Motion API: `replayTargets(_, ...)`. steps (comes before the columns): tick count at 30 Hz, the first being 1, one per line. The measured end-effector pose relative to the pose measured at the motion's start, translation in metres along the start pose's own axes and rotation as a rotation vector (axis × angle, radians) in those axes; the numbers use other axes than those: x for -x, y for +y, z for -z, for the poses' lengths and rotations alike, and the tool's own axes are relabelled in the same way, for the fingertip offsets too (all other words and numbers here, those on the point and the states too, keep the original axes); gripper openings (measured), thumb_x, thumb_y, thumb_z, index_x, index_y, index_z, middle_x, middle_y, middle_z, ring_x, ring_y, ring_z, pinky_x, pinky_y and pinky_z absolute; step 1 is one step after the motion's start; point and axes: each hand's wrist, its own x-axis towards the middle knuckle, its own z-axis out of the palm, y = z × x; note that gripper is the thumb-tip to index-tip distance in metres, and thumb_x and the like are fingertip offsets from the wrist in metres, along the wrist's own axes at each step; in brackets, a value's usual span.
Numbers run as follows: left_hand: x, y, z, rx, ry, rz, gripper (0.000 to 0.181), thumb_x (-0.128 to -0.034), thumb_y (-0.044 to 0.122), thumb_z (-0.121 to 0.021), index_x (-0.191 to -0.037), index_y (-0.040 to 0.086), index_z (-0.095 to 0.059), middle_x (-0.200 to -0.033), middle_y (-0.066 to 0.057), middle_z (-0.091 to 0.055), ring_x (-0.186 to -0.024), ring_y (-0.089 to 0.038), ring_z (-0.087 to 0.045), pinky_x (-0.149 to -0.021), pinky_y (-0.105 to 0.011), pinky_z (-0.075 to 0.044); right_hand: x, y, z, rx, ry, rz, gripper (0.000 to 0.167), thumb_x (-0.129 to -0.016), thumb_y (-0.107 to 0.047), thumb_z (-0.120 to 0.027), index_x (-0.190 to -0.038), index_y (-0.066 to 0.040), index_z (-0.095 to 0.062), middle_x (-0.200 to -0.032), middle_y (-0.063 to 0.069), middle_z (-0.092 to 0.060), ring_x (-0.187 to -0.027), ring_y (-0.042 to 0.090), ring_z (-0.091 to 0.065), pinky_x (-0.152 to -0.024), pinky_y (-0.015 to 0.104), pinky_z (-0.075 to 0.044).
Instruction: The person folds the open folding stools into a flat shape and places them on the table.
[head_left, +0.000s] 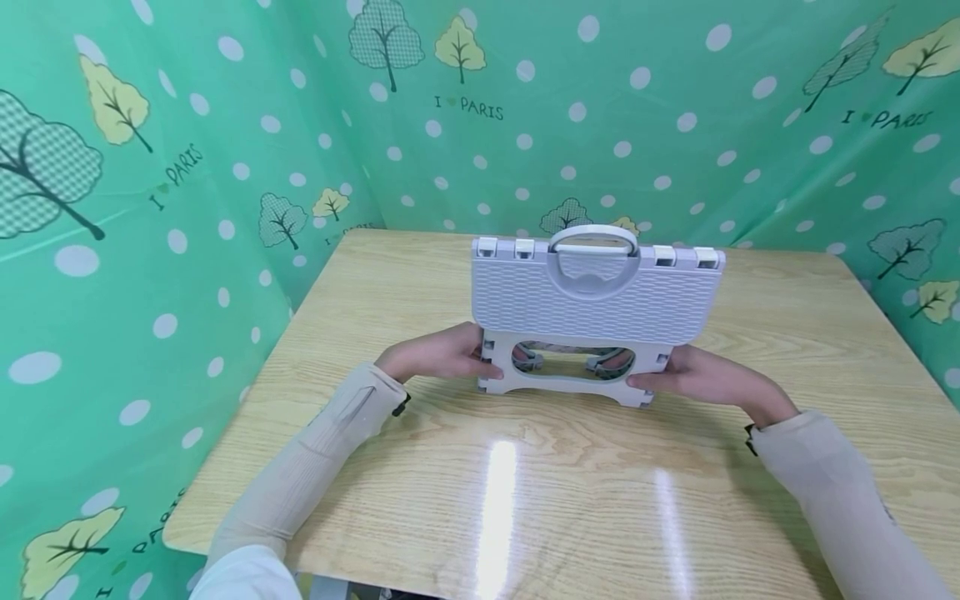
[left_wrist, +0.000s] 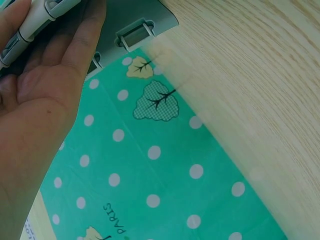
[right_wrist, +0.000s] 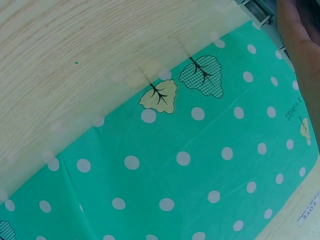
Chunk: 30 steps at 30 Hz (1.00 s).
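A light grey and white folding step stool (head_left: 517,296) is in the middle of the head view, its textured top tilted up and its carry handle (head_left: 592,236) at the upper edge. Below the top, a white leg panel (head_left: 570,384) with an oval opening faces me. My left hand (head_left: 442,354) grips the panel's left side, thumb in front and fingers behind. On the opposite side my right hand (head_left: 708,379) holds it the same way. Through the opening I see parts of the fingers. The left wrist view shows the stool's slotted edge (left_wrist: 112,25) beside the palm.
The wood-grain table (head_left: 390,492) lies under the stool and both forearms. A green dotted curtain (head_left: 300,108) with printed trees hangs behind and on the left. Light glares off the tabletop nearer to me.
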Motion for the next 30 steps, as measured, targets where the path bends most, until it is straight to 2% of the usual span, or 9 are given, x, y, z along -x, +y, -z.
replayTargets(12,-0.0001,-0.0005,0.0001,0.005,-0.01,-0.008,0.066,-0.0942,0.001,-0.065,-0.151,0.001,-0.031,-0.132,-0.018,-0.06,-0.112,-0.022,-0.065,-0.089,-0.033,-0.057,0.0,-0.0012,0.0004,0.056,0.015,-0.013,0.062,-0.096,-0.009,-0.066,-0.149,-0.007,-0.034,-0.142,0.018,-0.049,-0.12,0.022,-0.055,-0.093,0.025,-0.049)
replayTargets(18,0.0003,-0.0007,0.0002,-0.009,-0.019,0.005,0.063,-0.0948,0.002,-0.065,-0.15,0.002,-0.034,-0.133,-0.015,-0.06,-0.111,-0.02,-0.065,-0.09,-0.033,-0.056,-0.0006,-0.0006,-0.0007,0.031,0.02,-0.014,0.065,-0.095,-0.007,-0.066,-0.15,-0.006,-0.031,-0.14,0.021,-0.05,-0.118,0.03,-0.058,-0.091,0.03,-0.053)
replayTargets(22,0.0001,-0.0017,0.0007,-0.02,-0.026,0.001,0.065,-0.0955,0.004,-0.065,-0.152,0.004,-0.033,-0.134,-0.012,-0.06,-0.11,-0.018,-0.065,-0.09,-0.033,-0.056,-0.0001,0.0008,-0.0011,0.031,0.03,-0.024,0.07,-0.095,-0.008,-0.067,-0.152,-0.007,-0.027,-0.142,0.02,-0.047,-0.118,0.029,-0.057,-0.09,0.031,-0.053)
replayTargets(30,0.0003,-0.0035,0.0013,-0.019,-0.028,-0.008,0.066,-0.0956,0.005,-0.065,-0.153,0.006,-0.032,-0.135,-0.011,-0.06,-0.111,-0.018,-0.064,-0.091,-0.033,-0.056,-0.0002,0.0023,0.0004,0.049,0.018,-0.03,0.062,-0.097,-0.012,-0.066,-0.149,-0.008,-0.034,-0.142,0.017,-0.049,-0.12,0.022,-0.056,-0.093,0.026,-0.05)
